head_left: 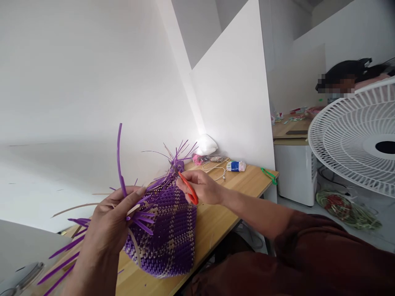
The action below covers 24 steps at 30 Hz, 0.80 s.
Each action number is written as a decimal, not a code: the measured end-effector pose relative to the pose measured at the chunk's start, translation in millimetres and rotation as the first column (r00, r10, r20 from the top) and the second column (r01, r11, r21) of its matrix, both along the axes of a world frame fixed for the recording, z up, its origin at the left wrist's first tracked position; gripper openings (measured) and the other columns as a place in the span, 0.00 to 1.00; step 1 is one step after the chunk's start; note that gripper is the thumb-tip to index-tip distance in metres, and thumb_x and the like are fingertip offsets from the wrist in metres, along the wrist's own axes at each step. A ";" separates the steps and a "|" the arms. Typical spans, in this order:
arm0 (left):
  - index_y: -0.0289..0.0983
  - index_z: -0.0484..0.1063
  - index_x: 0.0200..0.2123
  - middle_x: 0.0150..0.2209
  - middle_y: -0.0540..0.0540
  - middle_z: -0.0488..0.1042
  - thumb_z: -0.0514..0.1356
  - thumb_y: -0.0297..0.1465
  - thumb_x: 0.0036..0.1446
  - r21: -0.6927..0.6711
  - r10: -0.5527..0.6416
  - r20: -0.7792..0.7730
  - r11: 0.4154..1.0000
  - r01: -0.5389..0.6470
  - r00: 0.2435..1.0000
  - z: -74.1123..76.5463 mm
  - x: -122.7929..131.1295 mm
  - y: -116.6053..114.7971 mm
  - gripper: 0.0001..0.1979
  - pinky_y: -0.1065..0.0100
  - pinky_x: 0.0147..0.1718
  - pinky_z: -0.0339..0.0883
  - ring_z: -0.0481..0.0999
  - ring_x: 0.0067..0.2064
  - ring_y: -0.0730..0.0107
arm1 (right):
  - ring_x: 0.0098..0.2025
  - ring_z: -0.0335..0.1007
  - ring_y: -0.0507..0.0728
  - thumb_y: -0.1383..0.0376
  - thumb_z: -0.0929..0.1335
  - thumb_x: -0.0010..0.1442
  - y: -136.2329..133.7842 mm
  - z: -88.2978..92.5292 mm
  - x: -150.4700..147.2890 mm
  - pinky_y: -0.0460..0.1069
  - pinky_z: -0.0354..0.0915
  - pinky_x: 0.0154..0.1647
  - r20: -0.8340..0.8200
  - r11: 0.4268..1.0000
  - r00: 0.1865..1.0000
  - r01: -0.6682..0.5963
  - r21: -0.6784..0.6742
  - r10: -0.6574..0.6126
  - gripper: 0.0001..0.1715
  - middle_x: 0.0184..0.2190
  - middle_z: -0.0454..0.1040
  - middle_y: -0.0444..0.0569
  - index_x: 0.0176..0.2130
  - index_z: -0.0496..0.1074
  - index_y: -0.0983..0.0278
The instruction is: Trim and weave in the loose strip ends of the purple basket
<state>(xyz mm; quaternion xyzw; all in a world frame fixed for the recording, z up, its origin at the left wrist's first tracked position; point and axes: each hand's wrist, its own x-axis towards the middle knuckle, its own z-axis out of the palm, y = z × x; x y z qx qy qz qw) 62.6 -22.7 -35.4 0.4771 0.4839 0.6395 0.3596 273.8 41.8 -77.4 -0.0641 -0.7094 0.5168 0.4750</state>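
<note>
A purple and beige woven basket (177, 230) lies on its side on the wooden table, with loose strips fanning out from its edge. My left hand (114, 218) is closed at the near rim, pinching a purple plastic strip (119, 160) that stands upright above the thumb. Other purple ends poke out around that hand. In my right hand (200, 187) are scissors with orange handles (189, 189); their dark blades point up and left over the far part of the rim. Between the blades and the strip in my left hand there is a gap.
On the table (222, 209) stand a pale yarn ball with a blue label (236, 166), a white bag (206, 144) and a white cable. A green string (268, 176) lies by the table corner. At right, a white fan (358, 135) stands before another person leaning over a desk.
</note>
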 end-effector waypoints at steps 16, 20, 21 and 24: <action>0.35 0.80 0.25 0.22 0.47 0.78 0.77 0.35 0.32 -0.080 -0.129 -0.182 0.990 0.116 0.975 1.7 -15.9 8.6 0.15 0.73 0.20 0.66 0.74 0.21 0.70 | 0.23 0.51 0.47 0.57 0.69 0.62 0.2 55.2 55.5 0.48 0.49 0.26 0.639 0.851 0.694 -0.074 0.520 -0.330 0.24 0.20 0.59 0.38 0.24 0.55 0.63; 0.35 0.80 0.25 0.22 0.48 0.77 0.77 0.35 0.34 -0.101 -0.160 -0.195 0.985 0.142 0.968 1.7 -19.0 7.8 0.15 0.73 0.21 0.65 0.73 0.22 0.71 | 0.22 0.49 0.46 0.54 0.69 0.62 -0.6 59.7 55.5 0.48 0.47 0.25 0.608 0.799 0.683 -0.059 0.598 -0.404 0.26 0.19 0.56 0.38 0.23 0.56 0.63; 0.35 0.80 0.25 0.22 0.48 0.77 0.77 0.35 0.34 -0.104 -0.163 -0.199 0.984 0.144 0.966 1.9 -19.4 7.7 0.15 0.73 0.21 0.65 0.73 0.22 0.70 | 0.22 0.50 0.46 0.53 0.68 0.63 -0.9 60.3 55.6 0.48 0.47 0.24 0.609 0.795 0.682 -0.065 0.603 -0.406 0.26 0.19 0.56 0.38 0.23 0.57 0.63; 0.36 0.80 0.25 0.23 0.48 0.78 0.77 0.36 0.33 -0.095 -0.156 -0.237 0.986 0.137 0.959 1.8 -20.6 7.9 0.16 0.72 0.22 0.66 0.74 0.23 0.70 | 0.21 0.49 0.46 0.51 0.68 0.63 -2.0 61.7 55.6 0.47 0.47 0.24 0.615 0.792 0.679 -0.080 0.605 -0.401 0.27 0.19 0.56 0.38 0.22 0.57 0.63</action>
